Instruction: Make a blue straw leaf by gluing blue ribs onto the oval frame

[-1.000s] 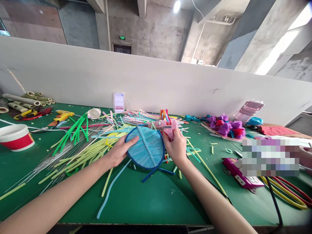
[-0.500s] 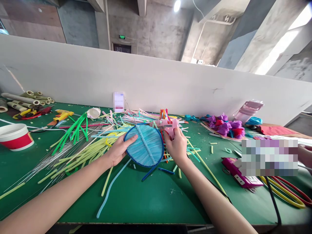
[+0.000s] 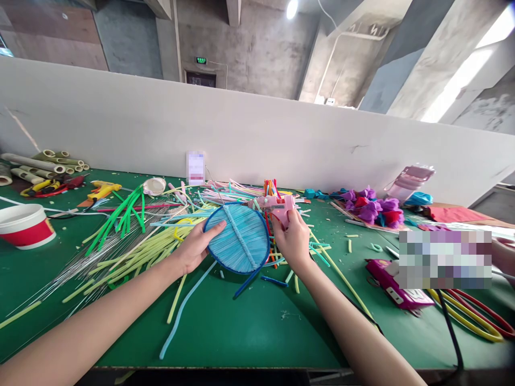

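Note:
My left hand (image 3: 196, 245) grips the left edge of a round blue disc (image 3: 237, 241), its thumb lying on the face. The disc looks wound with light blue strands, has a dark blue rim, and carries a fuzzy light blue strip slanting across it. In my right hand (image 3: 290, 238) is a pink hot glue gun (image 3: 279, 206), held behind the disc's upper right edge with its nozzle pointing left at the top rim. Whether the nozzle touches the rim I cannot tell. Below the disc lie a long light blue pipe cleaner (image 3: 187, 311) and a short dark blue piece (image 3: 274, 281).
Yellow-green pipe cleaners (image 3: 139, 261), thin wires (image 3: 96, 262) and a paper cup (image 3: 27, 227) are on the left. A yellow glue gun (image 3: 105, 190) lies farther back. To the right are purple fabric flowers (image 3: 370, 209), a magenta box (image 3: 392, 287) and another person's hand (image 3: 502, 256).
Almost nothing differs. The disc has shifted very slightly up and left in my left hand, while the glue gun stays in about the same place. The other person's hand at the right moved a little.

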`<action>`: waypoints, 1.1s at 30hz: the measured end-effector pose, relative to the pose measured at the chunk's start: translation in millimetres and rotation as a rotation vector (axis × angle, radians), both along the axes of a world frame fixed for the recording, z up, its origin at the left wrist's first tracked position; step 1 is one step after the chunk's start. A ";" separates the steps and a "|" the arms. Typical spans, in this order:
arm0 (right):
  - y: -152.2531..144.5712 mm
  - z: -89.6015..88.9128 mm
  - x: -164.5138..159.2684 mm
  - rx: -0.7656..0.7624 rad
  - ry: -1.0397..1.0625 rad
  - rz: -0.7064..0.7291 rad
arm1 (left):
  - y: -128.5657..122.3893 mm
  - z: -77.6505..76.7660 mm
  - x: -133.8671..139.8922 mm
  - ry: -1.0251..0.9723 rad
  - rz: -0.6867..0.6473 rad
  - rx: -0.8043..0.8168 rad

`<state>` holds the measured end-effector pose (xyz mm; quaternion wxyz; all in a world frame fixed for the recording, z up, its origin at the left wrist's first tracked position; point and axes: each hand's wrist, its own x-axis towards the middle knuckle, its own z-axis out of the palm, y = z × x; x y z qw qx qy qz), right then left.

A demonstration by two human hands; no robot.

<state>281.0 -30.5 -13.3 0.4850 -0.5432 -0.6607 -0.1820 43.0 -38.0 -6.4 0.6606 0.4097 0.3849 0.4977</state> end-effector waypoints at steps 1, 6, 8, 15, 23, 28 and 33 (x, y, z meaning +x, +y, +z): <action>0.1 0.1 0.3 0.000 0.000 -0.004 | 0.2 -0.1 0.0 -0.001 0.001 0.001; 1.0 0.3 2.0 0.005 -0.004 -0.014 | 1.1 -0.3 0.3 -0.023 0.003 0.022; 1.1 0.4 2.6 0.005 -0.006 -0.015 | 1.1 0.3 0.6 -0.022 0.012 0.020; 1.0 1.3 4.0 0.009 -0.008 -0.008 | -0.3 2.4 0.6 -0.012 0.039 0.020; 1.4 0.6 5.8 0.012 -0.018 -0.007 | 2.2 -0.7 -1.0 -0.022 0.027 0.053; 0.6 2.0 6.3 0.016 -0.026 -0.013 | 2.7 0.2 -1.9 -0.024 0.036 0.044; 0.2 3.0 7.0 0.015 -0.031 -0.019 | 5.9 -1.6 -3.1 -0.023 0.058 0.018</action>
